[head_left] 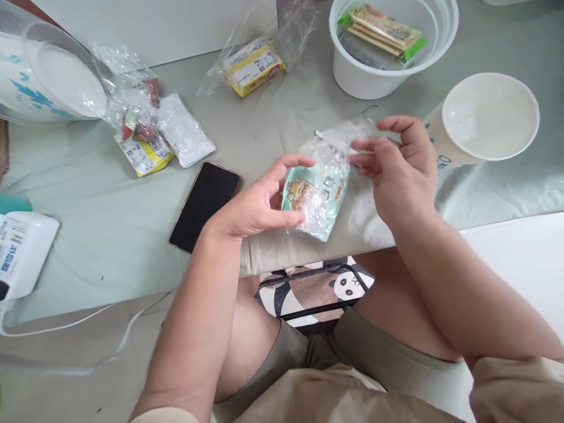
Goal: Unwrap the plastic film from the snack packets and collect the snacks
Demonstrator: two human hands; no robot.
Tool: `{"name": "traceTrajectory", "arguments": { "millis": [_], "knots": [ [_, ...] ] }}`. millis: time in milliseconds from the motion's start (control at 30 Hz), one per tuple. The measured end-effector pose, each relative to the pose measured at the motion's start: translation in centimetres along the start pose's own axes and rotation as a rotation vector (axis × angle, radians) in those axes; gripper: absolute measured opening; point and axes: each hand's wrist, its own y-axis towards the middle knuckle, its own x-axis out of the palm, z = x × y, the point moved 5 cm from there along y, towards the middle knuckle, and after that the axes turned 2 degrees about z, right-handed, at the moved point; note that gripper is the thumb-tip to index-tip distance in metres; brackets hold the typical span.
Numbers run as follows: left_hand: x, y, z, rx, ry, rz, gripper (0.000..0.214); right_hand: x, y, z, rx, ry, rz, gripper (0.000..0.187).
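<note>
My left hand [258,202] grips a small teal snack packet [317,197] with a cartoon print, thumb and fingers closed round its left end. The packet sits inside a crinkled clear plastic bag [339,141]. My right hand [396,164] pinches the upper part of that clear bag just right of the packet, fingers bent together. Both hands hover over the front edge of the pale green cloth-covered surface [110,235].
A black phone [205,204] lies left of my left hand. Further left are a yellow packet in plastic [143,154] and a large tipped cup [48,76]. Behind: a yellow packet [253,67], a white bowl of sachets [388,70], a paper cup [484,120]. A white device [20,252] lies at the left edge.
</note>
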Motion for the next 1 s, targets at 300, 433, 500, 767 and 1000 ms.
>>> {"name": "traceTrajectory", "arguments": {
  "millis": [300, 433, 500, 767, 1000],
  "knots": [
    [0.0, 0.8, -0.4, 0.101, -0.135, 0.277, 0.026, 3.9, -3.8, -2.1, -0.726, -0.524, -0.142, 0.024],
    [-0.4, 0.7, -0.2, 0.1, -0.229, 0.452, 0.023, 3.9, -4.3, -2.7, -0.792, -0.485, -0.142, 0.018],
    [-0.9, 0.6, 0.1, 0.129, -0.293, 0.563, 0.022, 3.8, -5.0, -3.4, -0.893, -0.446, -0.158, 0.021],
    [-2.0, -0.1, 1.5, 0.276, -0.397, 0.699, 0.031, 5.8, -7.0, -3.9, -0.847, -0.238, -0.74, 0.015],
    [-1.2, 0.1, 0.7, 0.331, -0.377, 0.498, 0.039, 3.6, -4.1, -2.6, -0.388, 0.014, -0.331, 0.019]
  ]
}}
